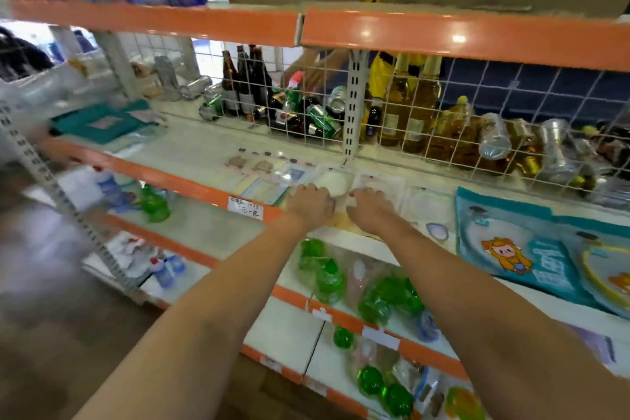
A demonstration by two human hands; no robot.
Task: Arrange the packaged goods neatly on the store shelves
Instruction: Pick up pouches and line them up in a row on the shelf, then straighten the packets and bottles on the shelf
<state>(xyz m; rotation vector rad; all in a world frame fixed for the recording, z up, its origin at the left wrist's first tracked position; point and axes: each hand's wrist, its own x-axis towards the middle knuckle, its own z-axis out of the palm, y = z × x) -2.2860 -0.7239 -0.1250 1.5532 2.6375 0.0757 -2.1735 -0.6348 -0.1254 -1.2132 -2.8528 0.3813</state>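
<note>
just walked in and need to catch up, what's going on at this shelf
A person is tidying flat clear packets on the middle shelf of an orange-edged store rack. The left hand and right hand both rest on a clear packet near the shelf's front edge, in a row of similar packets. Blue cartoon-printed packs lie to the right. Behind a wire grid, bottles and cans sit jumbled. Whether the fingers pinch the packet is unclear.

Orange-edged shelving with white boards runs across the room, backed by a white wire grid. Beyond it stands a dark blue tiled wall. Brown floor (blurred) lies lower left; daylight glares upper left.
</note>
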